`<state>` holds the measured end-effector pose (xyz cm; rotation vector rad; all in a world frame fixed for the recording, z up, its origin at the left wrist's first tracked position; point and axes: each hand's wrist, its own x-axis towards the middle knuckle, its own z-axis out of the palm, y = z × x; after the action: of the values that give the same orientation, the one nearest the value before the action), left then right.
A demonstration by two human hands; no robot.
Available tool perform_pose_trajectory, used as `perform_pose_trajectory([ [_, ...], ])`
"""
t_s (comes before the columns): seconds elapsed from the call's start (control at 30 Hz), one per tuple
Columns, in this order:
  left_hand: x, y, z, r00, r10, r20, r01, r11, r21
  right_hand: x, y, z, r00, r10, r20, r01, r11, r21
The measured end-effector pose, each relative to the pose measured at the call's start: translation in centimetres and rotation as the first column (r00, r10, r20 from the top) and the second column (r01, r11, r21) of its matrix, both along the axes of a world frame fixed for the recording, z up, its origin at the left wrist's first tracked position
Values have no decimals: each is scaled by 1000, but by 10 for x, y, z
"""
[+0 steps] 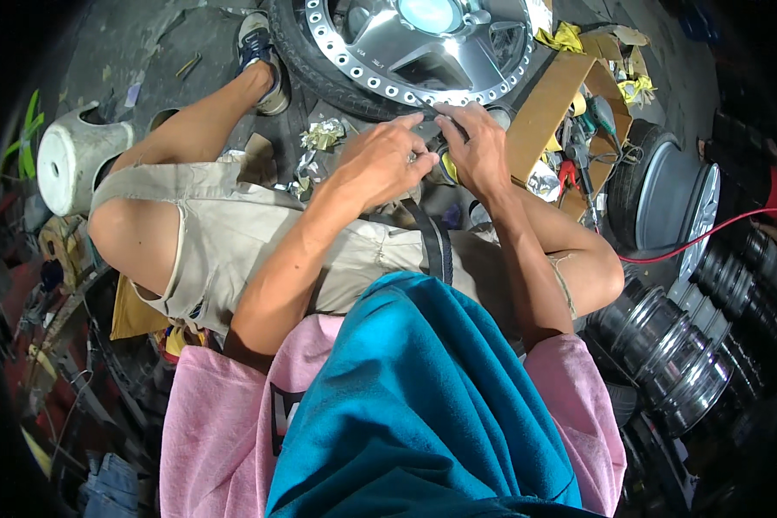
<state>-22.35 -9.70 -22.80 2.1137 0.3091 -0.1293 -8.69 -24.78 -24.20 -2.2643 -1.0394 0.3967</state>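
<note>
- Silver metal lies just past the right hand (pixel 476 147): fingers bent, thumb and fingertips close together. Whether it grips something small, or touches the rim, I cannot tell.
- The left hand (pixel 380 164) is loosely curled, thumb close to the fingers; a grip there cannot be made out either.
- Ahead of both hands, the wheel (pixel 384 62) lies flat: shiny spokes, a lip pierced by a ring of round holes. The top edge cuts it off.
- Matte black rubber, the tyre (pixel 295 60) surrounds it.
- Crumpled scraps (pixel 322 135) litter the floor (pixel 194 39) near the left hand.
- Brown cardboard, the open box (pixel 533 116) to the right holds red-handled pliers (pixel 568 175), wrinkled foil (pixel 544 181) and a jumble too tangled to sort.
- A scuffed white plastic stool (pixel 82 164) stands far left, partly behind the leg.
- Far right, glossy rims (pixel 665 345) fade into shadow.
</note>
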Motion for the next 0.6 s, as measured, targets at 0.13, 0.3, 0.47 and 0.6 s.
perform_pose_trajectory([
  [0.13,5,-2,3,991,-71,-117,56,990,-127,-2,2,-1,1000,-4,15,4,1000,-11],
  [0.3,3,-5,2,995,-66,-70,61,996,-68,-8,-1,-8,1000,-6,-14,7,998,70],
  [0.47,2,-8,0,997,-41,-58,37,997,-66,-8,1,-7,997,-53,-49,54,999,9],
  [0.6,4,-7,8,996,-66,-65,63,997,-44,-8,-3,-12,998,-34,-52,39,994,104],
])
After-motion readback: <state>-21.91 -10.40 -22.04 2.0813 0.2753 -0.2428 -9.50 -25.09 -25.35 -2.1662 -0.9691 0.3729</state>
